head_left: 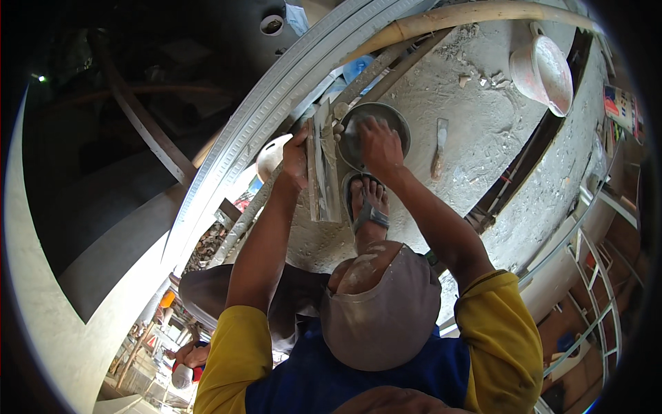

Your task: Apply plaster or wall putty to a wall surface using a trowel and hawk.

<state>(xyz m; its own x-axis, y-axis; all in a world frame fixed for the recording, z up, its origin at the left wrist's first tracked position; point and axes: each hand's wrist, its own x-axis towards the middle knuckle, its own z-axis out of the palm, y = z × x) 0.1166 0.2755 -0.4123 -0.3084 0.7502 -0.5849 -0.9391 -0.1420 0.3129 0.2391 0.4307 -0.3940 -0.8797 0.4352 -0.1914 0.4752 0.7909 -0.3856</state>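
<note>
Dim, cluttered worksite surrounds a dusty grey floor (476, 159) strewn with crumbs of rubble and split by a long dark gap at right. Bamboo pole (469, 14) curves across the far edge; at lower left, another person (189, 362) appears small in the background. Up at the far right sits a pale, smeared bucket (525, 72). Nearer, a narrow, dusty board (327, 172) stretches lengthwise away from the wearer, its far end leaning slightly left. Just right of that far end is a round metal bowl (395, 119), with a sandalled foot (372, 207) below it. The left hand (295, 157) is closed on the board's left edge, some fingers hidden. The right hand (383, 145) reaches into the bowl, fingers bent downward; whether they pinch anything, I cannot tell. Smallest, a scraper (439, 148) lies right of the bowl, blade pointing away.
</note>
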